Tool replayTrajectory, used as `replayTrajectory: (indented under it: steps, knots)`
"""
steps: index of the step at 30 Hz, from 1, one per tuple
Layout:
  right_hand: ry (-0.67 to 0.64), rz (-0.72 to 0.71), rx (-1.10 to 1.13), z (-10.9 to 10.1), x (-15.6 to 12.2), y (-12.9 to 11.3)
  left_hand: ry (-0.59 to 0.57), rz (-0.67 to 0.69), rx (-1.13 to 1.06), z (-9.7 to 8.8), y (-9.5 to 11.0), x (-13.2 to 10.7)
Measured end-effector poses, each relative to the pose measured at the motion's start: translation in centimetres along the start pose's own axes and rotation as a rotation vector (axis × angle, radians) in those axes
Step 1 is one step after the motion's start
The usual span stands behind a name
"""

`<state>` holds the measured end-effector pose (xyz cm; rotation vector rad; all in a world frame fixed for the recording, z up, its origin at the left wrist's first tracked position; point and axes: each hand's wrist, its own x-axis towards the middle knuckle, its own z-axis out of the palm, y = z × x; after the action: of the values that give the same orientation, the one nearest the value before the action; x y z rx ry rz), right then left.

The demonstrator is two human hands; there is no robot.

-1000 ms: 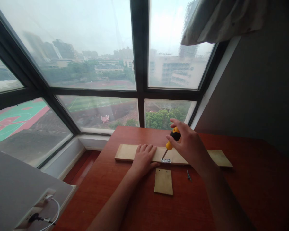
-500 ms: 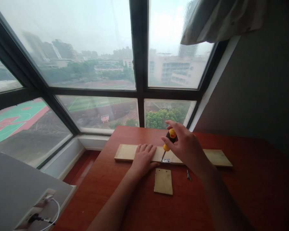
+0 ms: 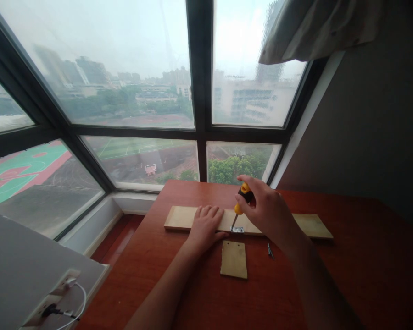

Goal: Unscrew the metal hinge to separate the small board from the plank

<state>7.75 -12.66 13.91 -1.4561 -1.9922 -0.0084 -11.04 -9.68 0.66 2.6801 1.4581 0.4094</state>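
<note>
A long pale wooden board [image 3: 179, 218] lies across the table, and my left hand [image 3: 206, 229] rests flat on it with the fingers stretched out. My right hand [image 3: 266, 206] grips a yellow-and-black screwdriver [image 3: 239, 209], held tilted. Its tip meets the left end of a small metal hinge or bracket [image 3: 237, 229] at the board's near edge. Just in front lies a small wooden piece [image 3: 234, 260] with two holes near its far edge. Loose screws [image 3: 270, 250] lie to the right of that piece. My right hand and forearm cover part of the board.
The reddish-brown table [image 3: 151, 284] stands against large windows with a dark frame [image 3: 201, 133]. A curtain [image 3: 306, 32] hangs at upper right. At lower left, plugs and a white cable [image 3: 84, 300] are in wall sockets [image 3: 43, 311].
My right hand has shifted slightly, with its raised index finger a little lower over the screwdriver handle. The screwdriver tip stays at the metal piece, and my left hand keeps its place.
</note>
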Motion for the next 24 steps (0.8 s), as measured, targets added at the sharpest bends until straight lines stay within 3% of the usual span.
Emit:
replayTrajectory:
  steps: [12, 18, 24]
  knots:
    - [0.034, -0.005, 0.007, 0.07, 0.06, 0.1, 0.001, 0.003, -0.009, -0.08, 0.01, 0.0]
    - [-0.02, -0.011, -0.021, -0.43, -0.15, -0.5, 0.009, 0.0, -0.015, 0.07, -0.08, 0.0]
    - [0.059, -0.004, -0.025, -0.17, 0.03, -0.27, 0.003, -0.005, -0.017, 0.13, -0.14, 0.01]
